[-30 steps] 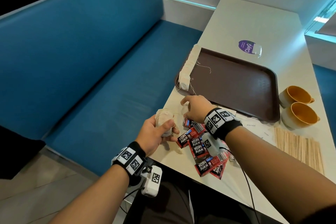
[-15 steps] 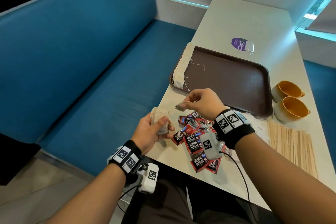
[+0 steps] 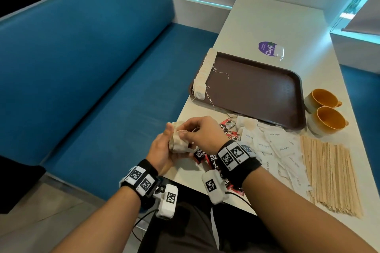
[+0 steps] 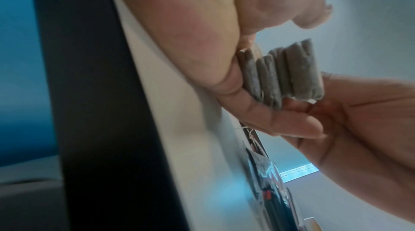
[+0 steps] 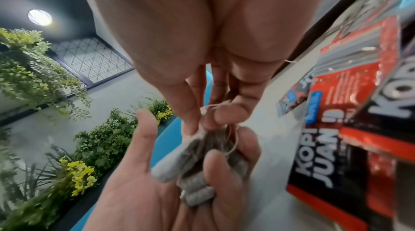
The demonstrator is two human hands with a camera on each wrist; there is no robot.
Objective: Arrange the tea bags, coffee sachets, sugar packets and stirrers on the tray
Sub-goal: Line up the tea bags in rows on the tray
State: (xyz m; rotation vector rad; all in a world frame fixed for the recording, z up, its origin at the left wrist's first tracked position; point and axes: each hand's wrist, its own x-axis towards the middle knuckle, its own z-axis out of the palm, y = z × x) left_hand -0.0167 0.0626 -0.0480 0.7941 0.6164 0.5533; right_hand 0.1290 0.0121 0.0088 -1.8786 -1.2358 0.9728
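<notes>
Beige tea bags point(image 3: 180, 142) sit bunched in my left hand point(image 3: 162, 153), fingers curled round them; my right hand point(image 3: 202, 136) pinches the top one.

Glossy foil coffee sachets point(image 3: 207, 155), matt paper tea bags point(image 3: 202, 72), wooden stirrers point(image 3: 331, 176)

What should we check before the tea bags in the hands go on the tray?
1. Left hand holds the bundle of tea bags: ok.
2. Right hand pinches a bag at the bundle's top: ok.
3. Strings untangled: cannot tell.
4. Tray has bare space beside the tea bag row: ok.
5. Coffee sachets, sugar packets and stirrers on tray: not ok.
</notes>
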